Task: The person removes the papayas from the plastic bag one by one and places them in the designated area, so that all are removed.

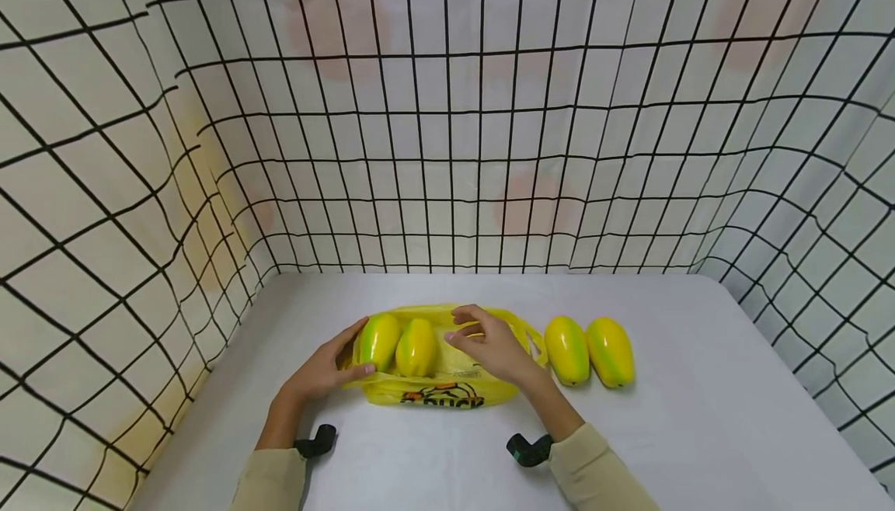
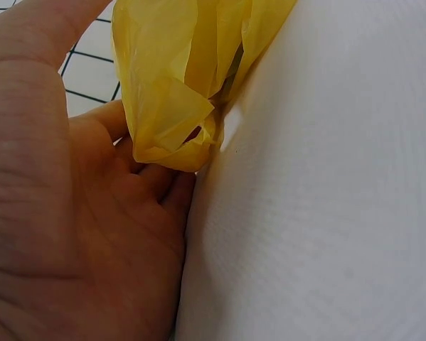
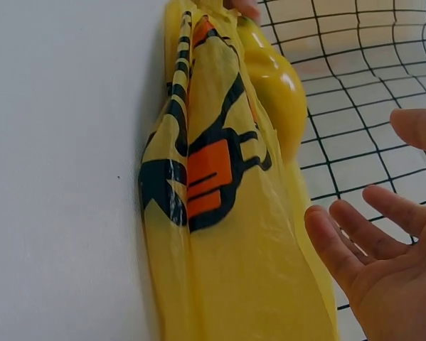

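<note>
A yellow plastic bag (image 1: 447, 393) with a black and orange print lies with its mouth spread upward. Inside its left part sit two glossy, papaya-shaped yellow fruits, a green-streaked one (image 1: 381, 342) and one beside it (image 1: 416, 348). My left hand (image 1: 318, 367) holds the bag's left end, thumb along the front rim and fingers round the back. In the left wrist view, yellow plastic (image 2: 166, 78) lies between thumb and fingers. Over the bag's right half, my right hand (image 1: 492, 346) hovers with loosely bent fingers and nothing in them.
Two more fruits of that kind, one (image 1: 567, 350) close to the bag's right handle and another (image 1: 611, 352) beside it, lie on the white table (image 1: 699, 418). Black wire grid (image 1: 461, 138) walls the table at the back and sides. Dark devices (image 1: 529, 450) are strapped at both wrists.
</note>
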